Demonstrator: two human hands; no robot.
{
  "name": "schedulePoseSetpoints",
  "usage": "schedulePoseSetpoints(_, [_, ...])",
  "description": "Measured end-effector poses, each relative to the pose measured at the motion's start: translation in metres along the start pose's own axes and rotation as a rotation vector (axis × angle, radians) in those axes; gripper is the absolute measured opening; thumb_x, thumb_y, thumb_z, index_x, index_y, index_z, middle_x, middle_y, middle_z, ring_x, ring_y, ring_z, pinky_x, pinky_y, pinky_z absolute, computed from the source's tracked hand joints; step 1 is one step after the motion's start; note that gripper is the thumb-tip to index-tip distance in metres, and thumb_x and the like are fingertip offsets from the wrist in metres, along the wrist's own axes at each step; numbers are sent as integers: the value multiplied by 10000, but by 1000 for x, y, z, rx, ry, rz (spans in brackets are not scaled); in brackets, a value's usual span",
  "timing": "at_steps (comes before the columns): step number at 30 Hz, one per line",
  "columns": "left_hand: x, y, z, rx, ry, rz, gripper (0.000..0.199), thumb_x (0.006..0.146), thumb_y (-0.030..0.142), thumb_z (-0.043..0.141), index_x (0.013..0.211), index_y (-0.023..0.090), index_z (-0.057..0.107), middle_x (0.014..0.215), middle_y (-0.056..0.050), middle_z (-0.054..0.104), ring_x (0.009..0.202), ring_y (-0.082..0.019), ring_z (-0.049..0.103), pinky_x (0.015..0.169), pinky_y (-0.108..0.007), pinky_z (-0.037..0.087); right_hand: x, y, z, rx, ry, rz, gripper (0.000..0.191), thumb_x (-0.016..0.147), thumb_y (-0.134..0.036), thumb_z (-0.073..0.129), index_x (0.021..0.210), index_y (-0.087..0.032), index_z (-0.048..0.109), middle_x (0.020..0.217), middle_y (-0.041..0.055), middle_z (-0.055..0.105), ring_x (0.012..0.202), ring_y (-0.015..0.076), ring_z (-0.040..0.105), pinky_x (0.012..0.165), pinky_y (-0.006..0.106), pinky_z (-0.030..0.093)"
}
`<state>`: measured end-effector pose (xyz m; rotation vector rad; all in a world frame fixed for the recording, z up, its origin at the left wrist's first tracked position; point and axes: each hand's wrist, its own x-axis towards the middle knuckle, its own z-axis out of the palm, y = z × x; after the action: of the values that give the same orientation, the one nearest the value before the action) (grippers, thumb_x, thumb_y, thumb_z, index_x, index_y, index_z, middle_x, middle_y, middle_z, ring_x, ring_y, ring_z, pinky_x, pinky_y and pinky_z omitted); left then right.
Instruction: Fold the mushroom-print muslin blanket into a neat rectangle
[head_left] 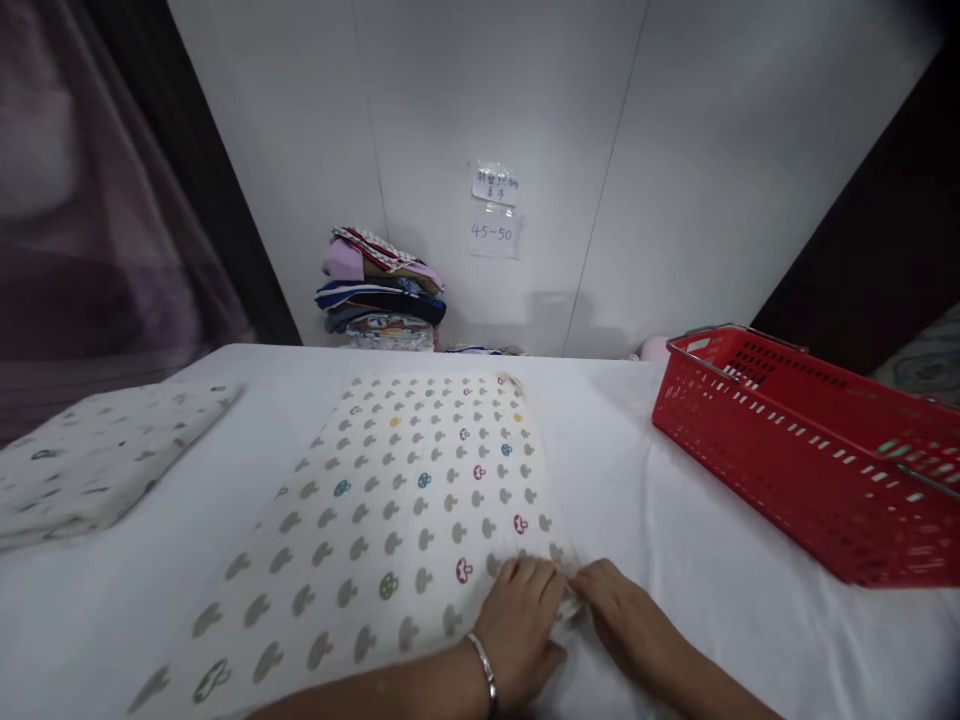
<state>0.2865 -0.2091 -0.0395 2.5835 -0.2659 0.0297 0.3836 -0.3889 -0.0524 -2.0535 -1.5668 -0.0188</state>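
Note:
A cream cloth printed with grey and coloured mushrooms [405, 500] lies spread flat on the white-covered table. At its near right corner, my left hand [521, 625], with a silver bracelet at the wrist, has its fingers bent down over the edge and closed on the fabric. Close beside it my right hand [626, 620] pinches a small bunched bit of the same edge, its fingertips almost touching the left ones. The fingertips of both hands are partly hidden.
A folded white patterned cloth [112, 455] lies at the left. On the right stands a red perforated basket [787, 480] with metal handles. Behind the table's far edge is a stack of folded textiles [382, 295]. Two paper notes [493, 232] are taped to the wall.

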Motion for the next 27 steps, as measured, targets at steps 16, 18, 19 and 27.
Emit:
schedulePoseSetpoints(16, [14, 9, -18, 41, 113, -187, 164, 780, 176, 465, 917, 215, 547, 986, -47, 608, 920, -207, 565, 739, -330, 419, 59, 24, -45, 548, 98, 338, 289, 843, -368, 561, 1081, -204, 572, 928, 42, 636, 854, 172, 594, 760, 319, 510])
schedulePoseSetpoints(18, [10, 10, -27, 27, 142, -181, 109, 780, 177, 459, 850, 219, 530, 932, -35, 605, 871, -191, 564, 699, -314, 404, 80, 53, -42, 582, 159, 506, 326, 807, -420, 577, 1028, -182, 598, 912, 45, 638, 856, 182, 593, 735, 319, 510])
schedulePoseSetpoints(19, [9, 11, -31, 19, 156, -180, 93, 779, 179, 457, 829, 221, 522, 912, -33, 604, 855, -187, 563, 686, -310, 398, 94, 67, -39, 584, 168, 595, 345, 789, -425, 588, 1025, -174, 604, 903, 44, 637, 840, 181, 593, 699, 306, 511])
schedulePoseSetpoints(27, [12, 13, -41, -77, 90, -188, 76, 705, 190, 479, 746, 253, 475, 874, -33, 609, 840, -211, 573, 671, -361, 413, 227, 138, -17, 623, 151, 965, 541, 793, -348, 632, 1278, -158, 485, 1258, 145, 554, 1044, 216, 577, 701, 254, 522])
